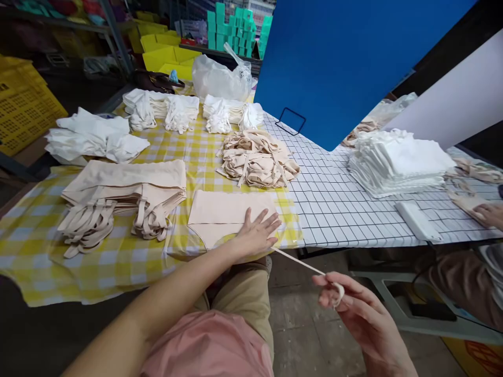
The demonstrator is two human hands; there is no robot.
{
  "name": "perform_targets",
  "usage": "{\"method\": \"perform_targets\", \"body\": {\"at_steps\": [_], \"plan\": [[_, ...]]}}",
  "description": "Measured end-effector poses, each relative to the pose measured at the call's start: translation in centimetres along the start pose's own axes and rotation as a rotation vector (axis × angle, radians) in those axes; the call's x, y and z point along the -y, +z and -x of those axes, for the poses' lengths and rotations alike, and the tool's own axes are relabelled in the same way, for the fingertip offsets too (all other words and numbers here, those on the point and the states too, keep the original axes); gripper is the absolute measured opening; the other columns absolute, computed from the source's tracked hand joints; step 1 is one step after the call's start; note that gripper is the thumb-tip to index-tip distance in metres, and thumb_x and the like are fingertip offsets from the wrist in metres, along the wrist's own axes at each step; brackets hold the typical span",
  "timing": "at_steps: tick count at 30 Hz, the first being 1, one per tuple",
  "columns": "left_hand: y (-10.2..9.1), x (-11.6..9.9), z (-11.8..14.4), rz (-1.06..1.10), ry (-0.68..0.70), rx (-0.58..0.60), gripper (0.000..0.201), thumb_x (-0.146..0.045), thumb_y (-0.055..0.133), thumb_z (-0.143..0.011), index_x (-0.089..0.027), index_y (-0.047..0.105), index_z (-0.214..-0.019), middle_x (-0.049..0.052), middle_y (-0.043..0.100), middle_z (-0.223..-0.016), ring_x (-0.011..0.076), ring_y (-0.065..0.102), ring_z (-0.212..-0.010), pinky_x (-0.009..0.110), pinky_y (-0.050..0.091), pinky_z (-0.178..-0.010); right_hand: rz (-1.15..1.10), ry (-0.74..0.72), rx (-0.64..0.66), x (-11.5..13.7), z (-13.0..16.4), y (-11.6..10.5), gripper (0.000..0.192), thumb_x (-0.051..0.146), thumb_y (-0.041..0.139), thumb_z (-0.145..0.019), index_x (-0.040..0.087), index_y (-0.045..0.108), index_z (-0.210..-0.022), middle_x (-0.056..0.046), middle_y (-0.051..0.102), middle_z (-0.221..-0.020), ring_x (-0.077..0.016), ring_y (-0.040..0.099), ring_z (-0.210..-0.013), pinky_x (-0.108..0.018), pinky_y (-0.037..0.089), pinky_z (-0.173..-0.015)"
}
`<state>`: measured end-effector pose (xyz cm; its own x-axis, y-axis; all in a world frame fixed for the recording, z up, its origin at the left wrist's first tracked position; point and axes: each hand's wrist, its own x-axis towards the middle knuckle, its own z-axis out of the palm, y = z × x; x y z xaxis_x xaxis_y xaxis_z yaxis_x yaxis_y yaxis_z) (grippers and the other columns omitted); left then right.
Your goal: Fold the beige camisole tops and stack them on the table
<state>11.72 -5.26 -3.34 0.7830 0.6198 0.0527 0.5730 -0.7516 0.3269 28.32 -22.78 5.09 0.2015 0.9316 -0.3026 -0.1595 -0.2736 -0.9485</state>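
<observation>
1. Yellow-and-white checked cloth (196, 152) covers the left of the bench (346, 225); white cloth with dark grid lines (322, 201) covers the right.
2. A flat beige garment (223, 207) lies near the front edge, between a beige stack (126, 178) and me-side grid cloth, just before a beige heap (259, 159).
3. The left hand (257, 230) rests on that garment, fingers spread apart.
4. The right hand (361, 309) is off the edge, fingers clamped on a thin beige strap (298, 261) running straight toward the left hand; I can't see its far end.
5. A blue panel (334, 63) rises over the bench, left of a white stack (401, 162).
6. Behind are yellow bins (168, 55) and green boxes (231, 31); below, tiled floor (291, 340).
</observation>
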Motion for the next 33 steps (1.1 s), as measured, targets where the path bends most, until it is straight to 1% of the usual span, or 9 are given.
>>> {"method": "perform_targets", "body": {"at_steps": [3,6,8,12,17,24,27,30,33], "plan": [[-0.1,0.1,0.0,0.000,0.004,0.002,0.048,-0.041,0.030,-0.091,-0.028,0.031,-0.137,0.001,0.025,-0.147,0.0267,0.013,-0.137,0.066,0.002,-0.103,-0.037,-0.026,-0.042,0.2,-0.7,0.3,0.033,0.031,0.074,-0.059,0.027,0.069,-0.092,-0.009,0.069,-0.099,-0.0184,0.062,-0.064,-0.030,0.048,-0.056],[-0.9,-0.2,0.1,0.039,0.005,0.028,0.047,-0.035,0.033,-0.090,-0.024,0.033,-0.136,0.004,0.026,-0.147,0.0276,0.015,-0.136,0.064,0.004,-0.104,-0.022,-0.062,-0.116,0.5,-2.0,1.2,0.027,0.036,0.075,-0.060,0.024,0.068,-0.082,-0.007,0.071,-0.087,-0.0151,0.059,-0.056,-0.027,0.045,-0.051],[-2.0,-1.1,0.5,0.089,0.042,-0.023,0.046,-0.025,0.032,-0.090,-0.020,0.035,-0.135,0.007,0.029,-0.146,0.0252,0.019,-0.136,0.059,0.005,-0.107,0.017,-0.084,-0.149,0.7,-2.8,2.0,0.027,0.043,0.072,-0.064,0.021,0.066,-0.080,-0.006,0.069,-0.077,-0.0132,0.056,-0.052,-0.027,0.043,-0.050],[-4.5,-3.6,1.8,0.281,0.193,-0.224,0.039,-0.021,0.033,-0.090,-0.020,0.042,-0.128,0.006,0.050,-0.131,0.0154,0.038,-0.126,0.042,0.006,-0.112,0.172,-0.115,-0.128,1.0,-3.7,3.5,0.032,0.048,0.065,-0.070,0.017,0.064,-0.079,-0.003,0.062,-0.065,-0.0116,0.050,-0.050,-0.025,0.040,-0.050],[-5.6,-5.1,2.5,0.546,0.252,-0.262,0.025,-0.028,0.052,-0.084,-0.021,0.055,-0.108,-0.001,0.066,-0.106,0.0120,0.059,-0.098,0.035,0.019,-0.108,0.362,-0.149,-0.113,1.0,-4.1,4.5,0.035,0.050,0.057,-0.075,0.016,0.056,-0.070,0.004,0.042,-0.051,-0.0094,0.037,-0.049,-0.022,0.031,-0.046],[-5.0,-4.6,2.2,0.834,0.069,-0.373,0.010,-0.024,0.058,-0.080,-0.018,0.065,-0.077,-0.001,0.070,-0.079,0.0115,0.062,-0.074,0.031,0.036,-0.094,0.541,-0.200,-0.101,0.9,-4.3,5.4,0.039,0.052,0.051,-0.078,0.017,0.049,-0.061,0.005,0.034,-0.052,-0.0085,0.029,-0.049,-0.021,0.024,-0.044],[-5.2,-4.3,2.1,1.100,-0.055,-0.329,0.014,-0.028,0.062,-0.073,-0.014,0.064,-0.071,0.002,0.067,-0.072,0.0131,0.060,-0.069,0.026,0.045,-0.074,0.584,-0.190,-0.098,0.8,-4.4,5.7,0.040,0.053,0.049,-0.079,0.017,0.049,-0.062,0.005,0.033,-0.053,-0.0084,0.028,-0.050,-0.021,0.024,-0.044],[-5.2,-3.9,2.1,1.377,-0.178,-0.231,0.019,-0.030,0.064,-0.068,-0.012,0.061,-0.067,0.001,0.061,-0.061,0.0112,0.056,-0.057,0.022,0.045,-0.059,0.598,-0.185,-0.051,0.5,-4.7,5.9,0.040,0.053,0.047,-0.080,0.016,0.051,-0.064,0.004,0.036,-0.055,-0.0087,0.031,-0.050,-0.021,0.026,-0.045],[-5.1,-3.6,2.2,1.447,-0.255,-0.188,0.015,-0.025,0.062,-0.067,-0.012,0.057,-0.062,-0.001,0.056,-0.052,0.0084,0.051,-0.048,0.020,0.042,-0.052,0.686,-0.208,-0.004,0.0,-5.1,5.9,0.040,0.051,0.043,-0.082,0.017,0.051,-0.063,0.002,0.041,-0.057,-0.0104,0.037,-0.053,-0.022,0.031,-0.048]]}}
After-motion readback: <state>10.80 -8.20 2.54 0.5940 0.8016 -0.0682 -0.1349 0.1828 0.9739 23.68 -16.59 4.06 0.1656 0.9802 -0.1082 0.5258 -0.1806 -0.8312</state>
